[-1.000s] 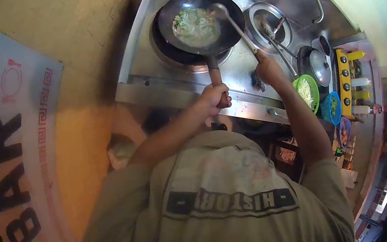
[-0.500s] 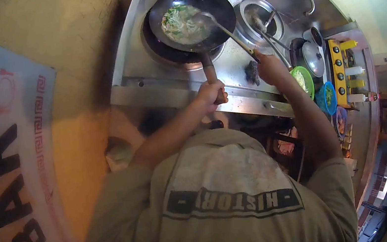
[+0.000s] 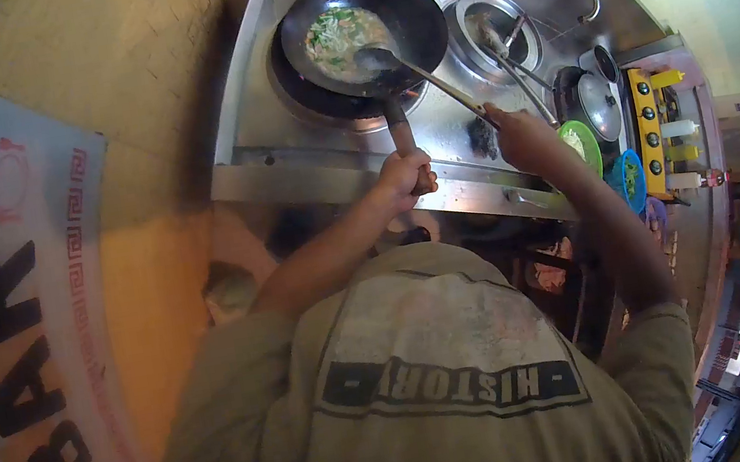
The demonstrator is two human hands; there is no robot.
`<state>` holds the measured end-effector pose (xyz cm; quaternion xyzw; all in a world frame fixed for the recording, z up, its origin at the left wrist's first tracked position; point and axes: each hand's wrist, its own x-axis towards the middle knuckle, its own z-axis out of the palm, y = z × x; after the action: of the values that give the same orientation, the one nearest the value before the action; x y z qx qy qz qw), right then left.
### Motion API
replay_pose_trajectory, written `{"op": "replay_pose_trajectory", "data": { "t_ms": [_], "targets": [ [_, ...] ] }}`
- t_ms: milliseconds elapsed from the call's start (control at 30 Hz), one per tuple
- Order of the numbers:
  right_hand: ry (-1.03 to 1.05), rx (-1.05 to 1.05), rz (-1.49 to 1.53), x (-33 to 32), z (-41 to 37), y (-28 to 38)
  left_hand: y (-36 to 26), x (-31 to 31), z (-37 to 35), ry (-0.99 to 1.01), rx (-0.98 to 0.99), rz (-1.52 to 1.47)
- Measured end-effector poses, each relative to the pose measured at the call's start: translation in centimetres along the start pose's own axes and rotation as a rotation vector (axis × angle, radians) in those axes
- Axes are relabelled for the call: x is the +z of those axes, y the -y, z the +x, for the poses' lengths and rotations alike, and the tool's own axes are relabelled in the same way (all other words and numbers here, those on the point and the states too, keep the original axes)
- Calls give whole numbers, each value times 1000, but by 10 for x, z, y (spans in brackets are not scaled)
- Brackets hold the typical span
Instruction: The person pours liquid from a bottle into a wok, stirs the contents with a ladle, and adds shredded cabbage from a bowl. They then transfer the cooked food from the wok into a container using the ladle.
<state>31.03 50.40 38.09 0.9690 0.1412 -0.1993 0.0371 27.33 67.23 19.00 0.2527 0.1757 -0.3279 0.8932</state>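
Note:
My left hand is wrapped round the wooden handle of a black wok, which sits on a burner at the top left. In the wok lies soupy food with pale strips and green pieces. My right hand grips the handle of a ladle. The ladle's dark bowl rests at the near right side of the food, inside the wok. Just right of my right hand stands a green bowl with pale shreds in it.
A second burner has long-handled utensils lying over it. Further right are a lidded pan, a blue basket with greens, and a yellow rack with squeeze bottles. A lettered banner hangs at the left.
The ladle's bowl has moved left and towards me in the wok, and it has turned. My right hand has shifted slightly right and nearer. My left hand keeps its hold.

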Motion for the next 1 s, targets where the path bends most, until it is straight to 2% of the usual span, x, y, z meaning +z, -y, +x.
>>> {"op": "replay_pose_trajectory", "data": {
  "t_ms": [33,167,233,267,400,433,500,600,700,800,867,1000],
  "targets": [
    [-69,4,4,9,11,-3,0,-1,2,3,-5,-1],
    [-120,53,-27,15,31,-6,1,-4,5,3,-9,-41],
    [-113,-44,-10,-8,19,-20,1,-8,5,18,-22,-16],
    [-30,30,7,-35,5,-11,1,-9,5,33,-34,8],
    [-130,-104,-204,-85,-31,-31,-2,-3,-2,34,6,-10],
    [-129,-103,-203,-101,-40,-25,-2,-2,-2,25,5,-14],
    [-112,-75,-399,-129,-55,-7,-1,-2,-1,18,-1,-17],
    [-56,-80,-523,-140,-66,8,-2,-4,0,41,-15,-22],
    [-8,-88,-390,-109,-63,11,-3,-4,0,33,-35,-37],
    [-48,-118,-185,-51,-31,9,-1,-5,2,48,-19,-20],
    [-24,-81,-166,-18,-5,9,-1,-2,-2,23,-19,-19],
    [-30,-45,-155,-13,-25,18,-1,-7,1,9,-31,2]
  ]
}}
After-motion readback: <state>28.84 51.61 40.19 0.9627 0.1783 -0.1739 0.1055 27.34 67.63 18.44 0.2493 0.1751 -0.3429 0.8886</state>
